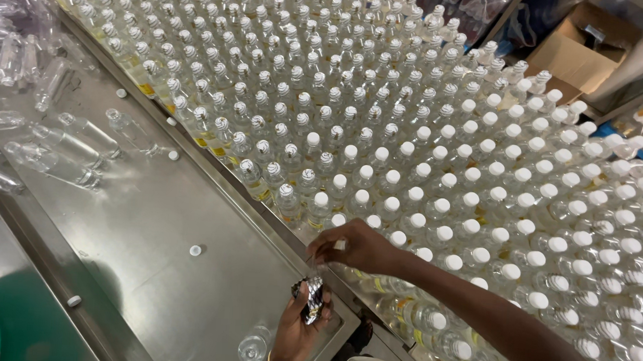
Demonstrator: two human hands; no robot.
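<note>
At the near edge of the packed field of small clear bottles (413, 134), right hand (358, 247) pinched shut on one small seal piece (340, 244) just over a white-capped bottle (338, 220) in the front row. Left hand (299, 328) lower down, clenched round a bunch of shiny patterned sleeves (313, 299) — thin film by the look of it, light, limp, easily crushed, probably slick between the fingertips. Best taken by the open rim with thumb and forefinger, one at a time. Bottles likely light plastic with pale liquid inside, crowded shoulder to shoulder, so prone to tip in a row if knocked; safest held by the neck under the cap. On the steel worktop (147, 229) to the left — loose white caps (196, 250), empty bottles lying flat (63, 150), one upright empty bottle (254, 345) beside the left hand. Cardboard box (575, 47) far right.
</note>
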